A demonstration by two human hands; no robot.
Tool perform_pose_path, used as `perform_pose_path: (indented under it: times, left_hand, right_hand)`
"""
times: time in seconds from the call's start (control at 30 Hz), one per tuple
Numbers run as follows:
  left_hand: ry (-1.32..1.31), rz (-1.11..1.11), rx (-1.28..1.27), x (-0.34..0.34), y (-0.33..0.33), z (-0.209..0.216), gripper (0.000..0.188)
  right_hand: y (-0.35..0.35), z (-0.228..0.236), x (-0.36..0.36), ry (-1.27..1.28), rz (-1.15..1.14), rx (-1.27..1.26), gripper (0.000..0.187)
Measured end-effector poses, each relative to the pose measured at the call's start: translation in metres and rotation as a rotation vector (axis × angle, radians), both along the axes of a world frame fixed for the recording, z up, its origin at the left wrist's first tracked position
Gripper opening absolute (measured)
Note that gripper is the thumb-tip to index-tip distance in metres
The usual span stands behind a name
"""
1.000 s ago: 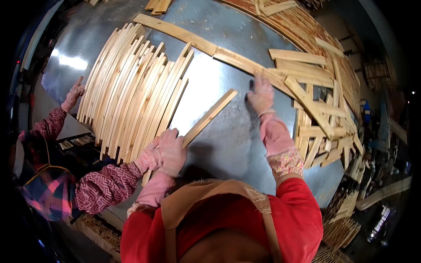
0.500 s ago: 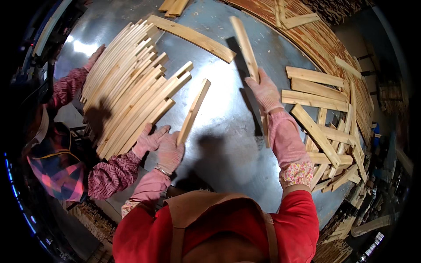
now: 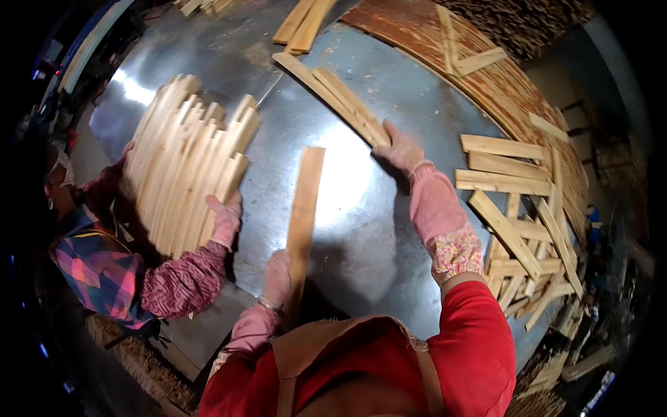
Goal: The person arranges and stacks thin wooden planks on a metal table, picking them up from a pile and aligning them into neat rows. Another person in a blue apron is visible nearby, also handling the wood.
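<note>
My left hand (image 3: 276,278), in a pale pink glove, grips the lower part of a flat wooden board (image 3: 306,201) that points away from me over the metal table. The board's near end is hidden close to my apron. Farther forward and right, my gloved right hand (image 3: 401,147) closes around the near end of a wooden slat (image 3: 347,96). That slat lies slantwise alongside a longer wooden slat (image 3: 316,87); whether the fingers also hold the longer one I cannot tell. Slight blur covers the right hand.
At left a co-worker's gloved hands (image 3: 226,219) clasp a wide bundle of wooden strips (image 3: 184,167). Loose slats (image 3: 507,182) lie crisscrossed in a pile at right. Two boards (image 3: 303,26) rest at the far side of the metal table (image 3: 375,257), near a worn wooden panel (image 3: 410,38).
My right hand has swung its slat left and down beside the longer one. The board in my left hand has turned its broad face up. The co-worker's bundle has been pulled nearer and turned.
</note>
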State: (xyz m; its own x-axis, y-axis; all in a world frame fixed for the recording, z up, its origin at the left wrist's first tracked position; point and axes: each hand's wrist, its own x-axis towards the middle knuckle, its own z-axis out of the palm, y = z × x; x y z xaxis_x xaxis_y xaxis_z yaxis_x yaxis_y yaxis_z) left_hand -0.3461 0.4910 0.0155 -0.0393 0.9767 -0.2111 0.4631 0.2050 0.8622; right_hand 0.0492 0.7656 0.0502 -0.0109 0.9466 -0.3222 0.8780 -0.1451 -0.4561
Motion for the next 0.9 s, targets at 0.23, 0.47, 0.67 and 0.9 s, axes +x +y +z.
perform_pose_path:
  times: [0.23, 0.47, 0.67, 0.9]
  left_hand:
    - [-0.873, 0.333, -0.661, 0.138, 0.050, -0.013, 0.052]
    - [-1.031, 0.076, -0.571, 0.208, 0.026, -0.052, 0.056]
    - [0.231, -0.464, -0.059, 0.187, -0.010, 0.004, 0.062]
    - [0.652, -0.477, 0.023, 0.195, -0.061, -0.022, 0.065]
  right_hand:
    - [-0.274, -0.020, -0.031, 1.004, -0.177, -0.331, 0.073]
    - [-0.339, -0.036, 0.002, 0.533, -0.441, -0.058, 0.058]
    - [-0.342, -0.077, -0.004, 0.286, -0.179, -0.074, 0.063]
    - [-0.369, -0.098, 0.077, 0.116, -0.148, 0.087, 0.072]
